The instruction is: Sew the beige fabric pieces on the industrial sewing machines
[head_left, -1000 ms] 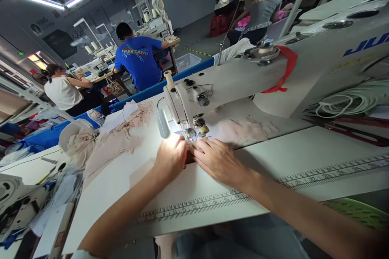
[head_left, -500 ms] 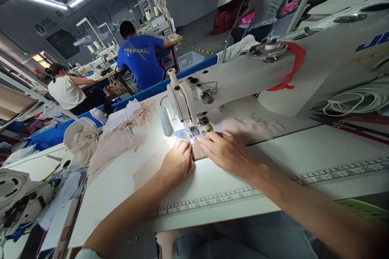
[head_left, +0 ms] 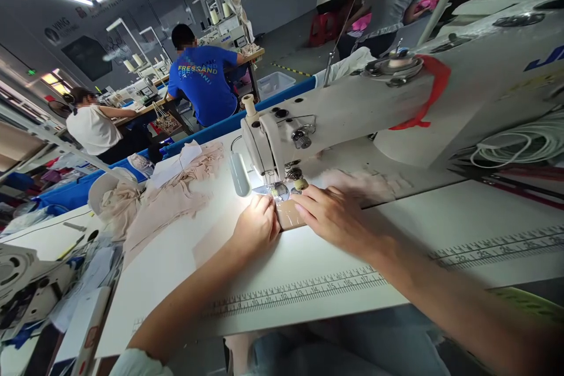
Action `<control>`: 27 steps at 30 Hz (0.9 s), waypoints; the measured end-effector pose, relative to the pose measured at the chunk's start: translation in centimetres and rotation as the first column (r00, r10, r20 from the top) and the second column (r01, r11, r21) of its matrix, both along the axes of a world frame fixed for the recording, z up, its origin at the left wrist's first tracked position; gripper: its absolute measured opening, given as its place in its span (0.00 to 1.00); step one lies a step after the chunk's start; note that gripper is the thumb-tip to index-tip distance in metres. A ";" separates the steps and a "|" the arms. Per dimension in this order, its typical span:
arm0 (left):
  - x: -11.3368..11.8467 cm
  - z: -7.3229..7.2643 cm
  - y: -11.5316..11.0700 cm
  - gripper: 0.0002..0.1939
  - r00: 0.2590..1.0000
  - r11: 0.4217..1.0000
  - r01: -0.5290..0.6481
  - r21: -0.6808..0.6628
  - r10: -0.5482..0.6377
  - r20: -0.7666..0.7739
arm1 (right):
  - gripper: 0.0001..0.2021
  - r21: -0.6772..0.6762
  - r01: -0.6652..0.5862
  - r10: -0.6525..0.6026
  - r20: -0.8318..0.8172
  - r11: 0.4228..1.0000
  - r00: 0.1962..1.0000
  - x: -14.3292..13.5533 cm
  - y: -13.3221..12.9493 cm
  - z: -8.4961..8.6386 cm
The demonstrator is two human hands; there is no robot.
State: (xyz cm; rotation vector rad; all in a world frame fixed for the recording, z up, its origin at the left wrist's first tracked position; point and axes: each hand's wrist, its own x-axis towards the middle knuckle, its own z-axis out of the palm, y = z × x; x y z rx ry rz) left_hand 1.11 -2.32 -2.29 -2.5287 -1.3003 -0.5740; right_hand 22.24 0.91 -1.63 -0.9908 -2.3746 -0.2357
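The sewing machine [head_left: 273, 147] stands in front of me, its lamp lighting the area around the needle and presser foot [head_left: 278, 190]. Just left of the foot, my left hand [head_left: 255, 224] is closed, fingertips pinched together at the plate; what they hold is too small or hidden to name. My right hand [head_left: 332, 216] lies to the right of the foot, its fingers bent and drawn together near the needle area, with anything inside them hidden. Between the hands shows a brown slide plate [head_left: 288, 215]. Blush-coloured fabric pieces [head_left: 171, 208] lie left of the machine.
A printed ruler [head_left: 299, 294] runs along the table's front edge. Scissors-like dark tools [head_left: 506, 179] and coiled white tubing [head_left: 515, 144] lie at the right. Bunched fabric [head_left: 117, 205] sits at the far left. Other people work at machines beyond a blue trough [head_left: 282, 97].
My right hand has shifted slightly to the right of the presser foot, showing more of the brown plate. My left hand stays almost where it was. The view has tilted a little.
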 end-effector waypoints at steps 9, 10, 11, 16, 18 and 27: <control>0.2 0.6 -0.1 0.18 1.000 0.998 -0.006 -0.058 0.006 0.002 | 0.17 -0.349 0.126 -0.183 -0.136 0.928 0.974 -1.3 2.6 1.0; 0.2 0.6 -0.1 0.18 1.000 0.998 -0.003 -0.057 0.003 0.001 | 0.17 -0.361 0.145 -0.202 -0.125 0.921 0.971 -1.4 2.9 1.2; 0.2 0.6 0.0 0.18 1.000 0.999 0.002 -0.051 -0.002 -0.004 | 0.17 -0.366 0.152 -0.208 -0.117 0.918 0.971 -1.4 3.1 1.3; 0.0 0.5 0.2 0.17 1.000 0.999 0.005 -0.036 -0.006 -0.026 | 0.21 -0.309 0.160 -0.219 -0.167 0.937 0.961 -1.1 2.6 1.3; 0.0 0.5 0.3 0.17 1.000 0.999 -0.005 -0.047 0.004 -0.019 | 0.22 -0.299 0.140 -0.201 -0.184 0.944 0.962 -1.1 2.5 1.0; 0.1 0.4 0.6 0.15 1.000 0.998 -0.023 -0.055 0.023 -0.007 | 0.26 -0.247 0.191 -0.234 -0.161 0.950 0.959 -1.2 3.3 0.7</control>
